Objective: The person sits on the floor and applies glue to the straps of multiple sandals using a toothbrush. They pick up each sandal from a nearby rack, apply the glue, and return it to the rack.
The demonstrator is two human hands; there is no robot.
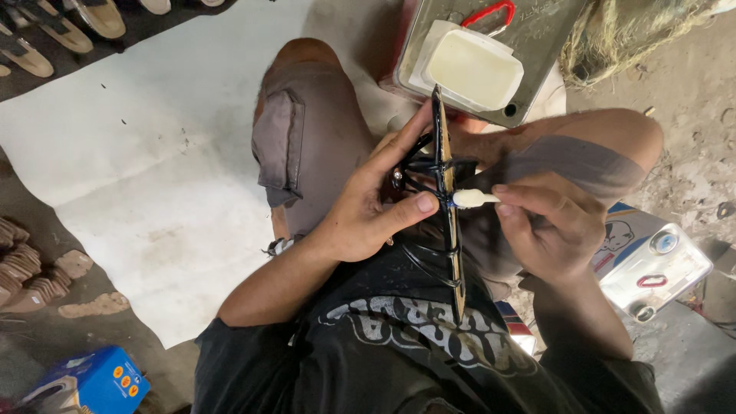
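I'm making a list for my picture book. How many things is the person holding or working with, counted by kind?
Hands: 2 (left hand, right hand)
Black strappy sandal: 1
White-tipped brush: 1
White tub: 1
Metal tins: 2 (tin, tin)
Total: 7

sheet: white sheet [146,146] spread on the floor
box: blue box [92,383] at lower left
soles: tan soles [23,264] stacked at left edge
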